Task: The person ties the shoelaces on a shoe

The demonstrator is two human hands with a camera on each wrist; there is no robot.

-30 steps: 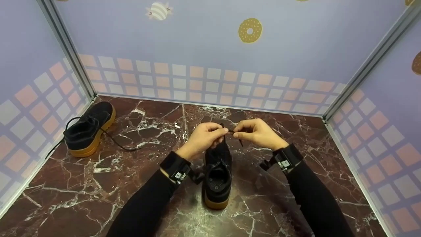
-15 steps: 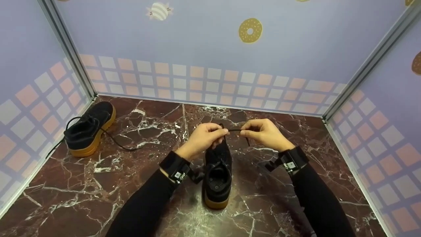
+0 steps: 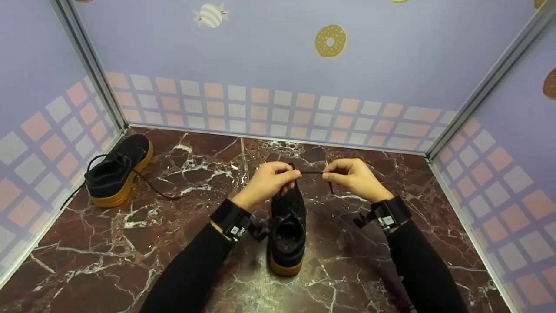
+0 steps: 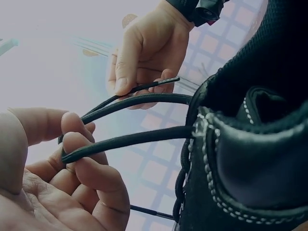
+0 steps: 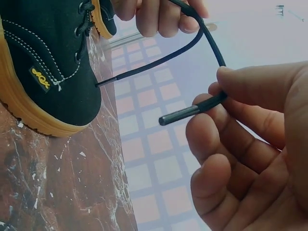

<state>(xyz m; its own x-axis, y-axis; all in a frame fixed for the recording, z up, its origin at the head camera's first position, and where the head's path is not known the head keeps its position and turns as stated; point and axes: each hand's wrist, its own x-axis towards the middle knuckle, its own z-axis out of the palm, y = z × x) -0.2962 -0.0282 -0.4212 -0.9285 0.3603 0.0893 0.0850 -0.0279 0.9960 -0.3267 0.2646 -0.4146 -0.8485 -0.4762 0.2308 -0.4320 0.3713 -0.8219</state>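
Far left there's a black gum-soled sneaker [image 3: 114,174] by the wall [image 3: 30,65], laces loose, nobody touching it. Next over, the left hand [image 3: 269,180] has a black shoelace [image 3: 312,172] pinched with curled fingers, up over the toe end of the second sneaker [image 3: 288,226], which sits upright mid-surface [image 3: 195,269]. That shoe's upper looks soft and the sole stiffer, so I'd steady it by the heel. Lace runs pretty straight between both hands; my guess is light, floppy, tough, maybe a touch slick, so a firm thumb-and-finger pinch beats a fist. Right hand [image 3: 354,178] is pinching it near the tip, aglet [image 5: 180,114] poking out, probably the only stiff bit.
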